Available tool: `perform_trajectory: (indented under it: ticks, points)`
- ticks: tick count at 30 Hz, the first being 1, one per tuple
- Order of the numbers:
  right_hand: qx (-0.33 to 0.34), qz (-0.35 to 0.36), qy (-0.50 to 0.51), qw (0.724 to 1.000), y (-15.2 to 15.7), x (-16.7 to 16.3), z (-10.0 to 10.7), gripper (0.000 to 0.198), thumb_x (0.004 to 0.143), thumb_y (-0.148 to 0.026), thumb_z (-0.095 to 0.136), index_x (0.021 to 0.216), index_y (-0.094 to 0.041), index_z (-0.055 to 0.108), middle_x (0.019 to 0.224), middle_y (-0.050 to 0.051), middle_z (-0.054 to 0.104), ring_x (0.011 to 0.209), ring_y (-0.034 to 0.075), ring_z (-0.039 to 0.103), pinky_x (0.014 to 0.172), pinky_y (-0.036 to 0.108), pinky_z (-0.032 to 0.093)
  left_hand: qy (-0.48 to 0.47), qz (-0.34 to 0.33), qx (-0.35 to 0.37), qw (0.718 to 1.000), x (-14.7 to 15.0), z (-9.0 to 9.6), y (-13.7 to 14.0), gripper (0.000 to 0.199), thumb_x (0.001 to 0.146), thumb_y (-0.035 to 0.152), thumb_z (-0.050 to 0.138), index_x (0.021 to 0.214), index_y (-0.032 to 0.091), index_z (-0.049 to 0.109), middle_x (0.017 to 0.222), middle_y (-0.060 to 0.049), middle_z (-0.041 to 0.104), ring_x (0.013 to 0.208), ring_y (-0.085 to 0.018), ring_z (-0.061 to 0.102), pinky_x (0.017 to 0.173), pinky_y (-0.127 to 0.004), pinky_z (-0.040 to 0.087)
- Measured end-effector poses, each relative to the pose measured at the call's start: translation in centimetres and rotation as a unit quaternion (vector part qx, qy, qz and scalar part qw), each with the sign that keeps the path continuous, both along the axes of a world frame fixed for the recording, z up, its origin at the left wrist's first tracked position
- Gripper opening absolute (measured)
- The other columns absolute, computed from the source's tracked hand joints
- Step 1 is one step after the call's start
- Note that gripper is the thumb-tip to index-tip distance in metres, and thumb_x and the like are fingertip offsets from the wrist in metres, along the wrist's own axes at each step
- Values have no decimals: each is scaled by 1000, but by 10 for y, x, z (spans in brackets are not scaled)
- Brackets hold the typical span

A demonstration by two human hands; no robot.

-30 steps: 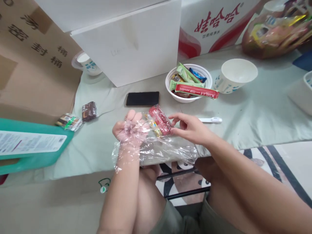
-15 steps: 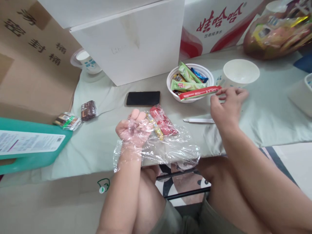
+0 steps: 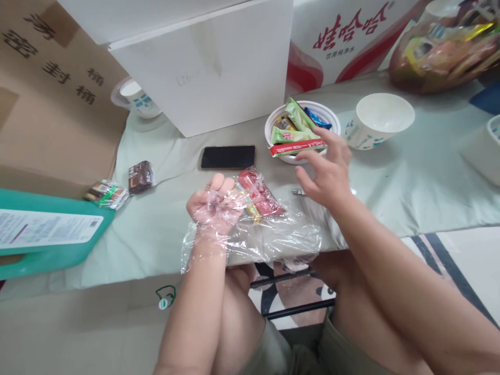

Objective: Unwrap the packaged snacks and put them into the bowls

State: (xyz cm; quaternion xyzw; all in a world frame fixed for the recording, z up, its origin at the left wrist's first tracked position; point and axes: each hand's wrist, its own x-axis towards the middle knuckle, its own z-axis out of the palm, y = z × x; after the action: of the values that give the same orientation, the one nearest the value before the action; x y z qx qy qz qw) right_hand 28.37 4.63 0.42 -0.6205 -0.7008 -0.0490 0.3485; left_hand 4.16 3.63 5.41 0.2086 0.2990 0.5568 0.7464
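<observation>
My left hand [image 3: 214, 205] is palm up with curled fingers, gripping a clear plastic bag [image 3: 269, 239] that spreads over the table edge and my wrist. Inside or beneath the plastic lie a red packet [image 3: 260, 192] and a thin yellow packet [image 3: 252, 209]; which one I cannot tell. My right hand [image 3: 328, 172], fingers apart and holding nothing, hovers at the near right rim of a white bowl [image 3: 269, 131]. Several wrapped snack sticks fill the bowl, with a red stick [image 3: 292, 147] lying across its front. Partly under the right hand lies a white utility knife [image 3: 299, 192].
A phone [image 3: 228, 157] lies left of the bowl, and a paper cup [image 3: 385, 117] stands to its right. Brown snack packets [image 3: 141, 177] sit near a green jug [image 3: 50, 232]. White boxes [image 3: 211, 73] line the back; a filled snack bag [image 3: 441, 62] is at the far right.
My right hand has let go of the red stick and moved left over the bowl's near side. The stick has shifted left across the bowl. My left hand keeps its place with the bag.
</observation>
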Motion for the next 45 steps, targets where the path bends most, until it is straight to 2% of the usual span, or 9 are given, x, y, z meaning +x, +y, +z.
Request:
perform_trajectory:
  ticks: [7,15,22,28,31,34,38,42,45]
  points:
    - [-80,40,0,996,12,-23,0,41,96,-40,53,134,-29,66,157,7,56,148,35,45,123,59,21,-2,-12,11,1000,-2,-2,-1,55,48,15,62,66,20,11,56,8,13,43,-3,14,41,-17,32]
    - [-97,-131,60,985,8,-25,9,55,91,-34,56,143,-17,59,146,24,48,143,49,36,113,75,23,24,-2,7,1000,-1,-2,0,51,49,17,62,64,21,13,56,8,15,44,-4,14,41,-20,32]
    - [-30,170,178,969,-22,-24,15,23,93,-28,54,109,-20,68,111,13,69,110,30,65,101,50,52,-10,0,2,1000,1,-2,0,50,47,16,61,63,20,14,55,8,18,43,-2,13,39,-17,31]
    - [-264,310,284,868,-32,-34,15,68,81,-42,75,141,-18,54,135,16,68,121,30,66,104,47,52,-51,-6,-6,999,2,-1,0,54,45,11,63,62,20,13,52,10,19,42,-1,13,39,-14,32]
    - [-349,343,279,827,-34,-37,20,31,87,-34,67,113,-18,69,92,5,75,84,21,69,81,36,54,-40,-9,0,999,2,0,-1,54,45,11,63,62,20,13,52,9,20,41,-1,14,40,-15,33]
    - [-311,304,305,847,-33,-35,26,18,90,-33,60,85,-19,69,74,1,68,69,15,59,68,29,46,-1,-12,7,1000,1,0,-1,52,47,13,63,62,20,13,53,9,18,42,-2,15,42,-17,34]
    - [-217,187,328,900,-28,-25,24,11,84,-31,62,81,-20,64,78,2,67,72,16,58,71,31,44,60,27,35,997,-3,-2,3,41,52,14,61,60,20,21,54,7,24,43,-4,27,49,-20,42]
    - [-170,121,289,934,-26,-17,18,4,82,-26,61,81,-22,62,74,0,63,64,15,50,66,31,42,134,39,38,990,-10,-6,8,17,72,30,68,73,21,53,72,0,58,69,-14,63,71,-29,57]
    - [-121,151,246,950,-29,-17,17,3,83,-23,61,80,-23,63,79,1,63,63,14,48,64,31,43,188,-64,36,979,-13,-9,7,43,74,53,75,102,20,68,105,-9,73,98,-25,73,81,-38,62]
